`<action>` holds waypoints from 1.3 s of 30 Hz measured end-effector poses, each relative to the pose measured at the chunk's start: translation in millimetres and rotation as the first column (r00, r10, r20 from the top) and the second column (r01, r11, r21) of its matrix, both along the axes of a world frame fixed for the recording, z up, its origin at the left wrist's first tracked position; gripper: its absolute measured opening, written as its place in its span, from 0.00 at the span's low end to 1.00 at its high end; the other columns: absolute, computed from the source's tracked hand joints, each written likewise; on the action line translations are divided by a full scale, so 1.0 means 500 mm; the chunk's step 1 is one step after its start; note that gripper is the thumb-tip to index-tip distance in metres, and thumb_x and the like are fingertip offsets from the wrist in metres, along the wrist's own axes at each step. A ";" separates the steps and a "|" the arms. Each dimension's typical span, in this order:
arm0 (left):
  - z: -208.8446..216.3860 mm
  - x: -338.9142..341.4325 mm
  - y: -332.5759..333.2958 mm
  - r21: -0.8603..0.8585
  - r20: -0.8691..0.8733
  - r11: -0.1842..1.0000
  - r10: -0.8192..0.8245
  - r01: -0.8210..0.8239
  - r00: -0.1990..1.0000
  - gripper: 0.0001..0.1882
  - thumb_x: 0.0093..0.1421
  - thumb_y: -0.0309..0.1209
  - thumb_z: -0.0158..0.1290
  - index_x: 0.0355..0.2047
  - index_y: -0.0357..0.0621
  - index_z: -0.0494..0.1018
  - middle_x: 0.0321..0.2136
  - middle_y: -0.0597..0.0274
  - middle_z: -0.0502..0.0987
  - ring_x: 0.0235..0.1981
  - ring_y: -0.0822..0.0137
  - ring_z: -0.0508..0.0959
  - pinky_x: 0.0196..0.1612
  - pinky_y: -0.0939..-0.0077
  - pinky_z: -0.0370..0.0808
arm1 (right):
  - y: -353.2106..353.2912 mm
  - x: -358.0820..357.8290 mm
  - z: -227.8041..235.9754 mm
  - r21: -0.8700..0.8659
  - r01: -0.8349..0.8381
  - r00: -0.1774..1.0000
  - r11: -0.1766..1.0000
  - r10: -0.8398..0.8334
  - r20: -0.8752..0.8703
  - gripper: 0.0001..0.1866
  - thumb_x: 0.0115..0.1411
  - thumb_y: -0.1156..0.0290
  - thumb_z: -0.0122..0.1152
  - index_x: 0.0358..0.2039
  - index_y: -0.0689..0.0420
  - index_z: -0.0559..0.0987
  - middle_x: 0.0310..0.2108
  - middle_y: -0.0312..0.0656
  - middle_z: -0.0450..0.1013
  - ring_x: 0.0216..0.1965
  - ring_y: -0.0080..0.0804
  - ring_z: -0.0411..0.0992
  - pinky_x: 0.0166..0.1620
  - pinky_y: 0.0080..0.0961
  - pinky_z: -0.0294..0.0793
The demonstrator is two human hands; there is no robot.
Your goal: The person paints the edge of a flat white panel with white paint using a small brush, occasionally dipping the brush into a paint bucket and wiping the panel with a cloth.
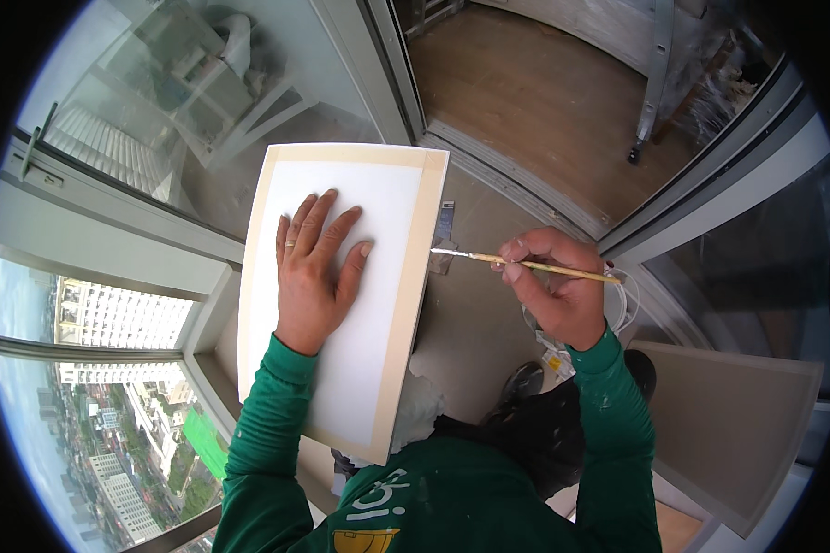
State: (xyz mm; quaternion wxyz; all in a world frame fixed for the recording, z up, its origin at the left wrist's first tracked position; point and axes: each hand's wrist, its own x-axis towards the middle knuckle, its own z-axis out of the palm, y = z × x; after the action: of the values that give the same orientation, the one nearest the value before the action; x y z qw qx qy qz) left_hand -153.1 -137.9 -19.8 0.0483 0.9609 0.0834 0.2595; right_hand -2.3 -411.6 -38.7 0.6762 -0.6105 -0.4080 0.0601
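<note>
A white rectangular board [383, 230] with a cream, tape-like border [415, 240] lies tilted in front of me, its lower end near my body. My left hand [318, 272] rests flat on its white face, fingers slightly spread. What supports the board from below is hidden. To the right, my right hand [563, 290] pinches a thin paintbrush [576, 271] between thumb and fingers. The brush's whitened tip points left and is at the board's right edge; whether it touches, I cannot tell.
Glass doors with metal frames [387, 74] stand ahead, and a doorway opens onto a wooden floor [526, 78] with a ladder leg [655, 83]. Windows lie to the left. A white cable [629, 300] is on the right, above a greyish panel [738, 415]. A dark shoe [524, 380] shows below.
</note>
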 end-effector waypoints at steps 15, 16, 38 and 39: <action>0.016 0.023 -0.016 -0.004 -0.041 1.000 -0.021 0.021 0.999 0.20 0.65 0.34 0.61 0.57 0.46 0.82 0.67 0.49 0.74 0.72 0.43 0.68 0.75 0.39 0.56 | 0.006 0.016 0.013 -0.017 0.076 0.964 0.997 -0.069 0.257 0.11 0.49 0.83 0.65 0.34 0.57 0.80 0.30 0.41 0.82 0.32 0.38 0.80 0.45 0.35 0.76; 0.016 0.024 -0.016 -0.005 -0.041 1.000 -0.024 0.024 0.999 0.20 0.65 0.34 0.61 0.57 0.46 0.82 0.67 0.49 0.74 0.72 0.43 0.68 0.75 0.40 0.55 | 0.004 0.019 0.015 -0.024 0.086 0.957 0.996 -0.076 0.279 0.11 0.49 0.83 0.65 0.34 0.57 0.80 0.30 0.40 0.82 0.32 0.38 0.80 0.47 0.35 0.75; 0.011 0.019 -0.010 -0.012 -0.050 1.000 -0.021 0.020 0.999 0.21 0.66 0.36 0.60 0.57 0.47 0.82 0.67 0.49 0.73 0.72 0.44 0.67 0.75 0.39 0.55 | 0.006 0.022 0.012 -0.052 0.099 0.945 0.994 -0.077 0.318 0.10 0.51 0.81 0.67 0.34 0.55 0.80 0.30 0.39 0.83 0.32 0.36 0.80 0.47 0.34 0.73; 0.011 0.019 -0.010 -0.013 -0.050 1.000 -0.023 0.022 0.999 0.21 0.66 0.36 0.60 0.57 0.47 0.82 0.67 0.49 0.73 0.72 0.44 0.67 0.75 0.39 0.55 | 0.006 0.023 0.009 -0.052 0.112 0.946 0.992 -0.090 0.311 0.10 0.51 0.81 0.66 0.34 0.56 0.80 0.30 0.39 0.83 0.32 0.36 0.80 0.47 0.34 0.73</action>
State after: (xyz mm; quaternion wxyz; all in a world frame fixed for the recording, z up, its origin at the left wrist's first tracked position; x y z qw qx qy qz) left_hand -143.4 -142.9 -14.4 0.0552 0.9677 0.0756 0.2343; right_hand 9.3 -408.5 -34.0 0.5851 -0.6552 -0.4745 -0.0566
